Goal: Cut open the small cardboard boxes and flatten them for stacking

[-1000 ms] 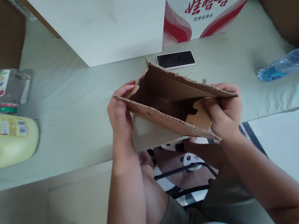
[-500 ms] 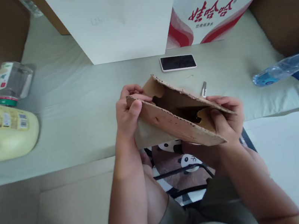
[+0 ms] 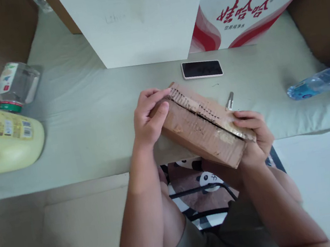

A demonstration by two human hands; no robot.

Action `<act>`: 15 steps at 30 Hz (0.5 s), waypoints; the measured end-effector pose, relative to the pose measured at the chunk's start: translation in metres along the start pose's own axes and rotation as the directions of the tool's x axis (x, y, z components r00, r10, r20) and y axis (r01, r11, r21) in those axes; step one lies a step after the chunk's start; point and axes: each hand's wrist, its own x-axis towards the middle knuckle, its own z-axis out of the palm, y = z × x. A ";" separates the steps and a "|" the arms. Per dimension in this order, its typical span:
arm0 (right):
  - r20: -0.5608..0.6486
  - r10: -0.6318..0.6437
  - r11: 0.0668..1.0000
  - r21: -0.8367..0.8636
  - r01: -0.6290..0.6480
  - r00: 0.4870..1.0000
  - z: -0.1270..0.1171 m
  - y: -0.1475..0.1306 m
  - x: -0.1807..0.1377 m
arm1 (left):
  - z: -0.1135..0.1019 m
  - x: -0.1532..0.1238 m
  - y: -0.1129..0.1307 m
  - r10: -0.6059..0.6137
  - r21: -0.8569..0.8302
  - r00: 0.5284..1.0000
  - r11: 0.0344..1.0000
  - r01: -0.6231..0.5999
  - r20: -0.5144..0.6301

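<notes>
A small brown cardboard box (image 3: 201, 128), scuffed and with torn edges, is held tilted between my two hands over the front edge of the cloth-covered surface. Its two top flaps lie folded inward, with a narrow dark gap between them. My left hand (image 3: 151, 117) grips the upper left end, thumb on the near flap and fingers over the far corner. At the lower right end, my right hand (image 3: 255, 136) is closed round the box, its fingers on the far flap. Just beyond that hand lies a small silver metal object (image 3: 229, 100), partly hidden by the box.
A phone (image 3: 202, 68) lies behind the box, before a large white box (image 3: 142, 22) and a white-and-red carton (image 3: 244, 10). To the left are a yellow jug (image 3: 4, 136) and a clear bottle (image 3: 17, 84); a blue-tinted bottle (image 3: 317, 80) lies at right.
The box's flaps stood upright with the inside showing; now they are folded down over the opening. Both hands have shifted their hold slightly, and the camera view has moved a little.
</notes>
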 end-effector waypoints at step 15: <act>0.266 0.028 0.999 0.028 -0.037 0.964 -0.028 -0.005 -0.007 | -0.001 0.003 0.006 -0.070 -0.028 0.997 0.997 0.071 0.044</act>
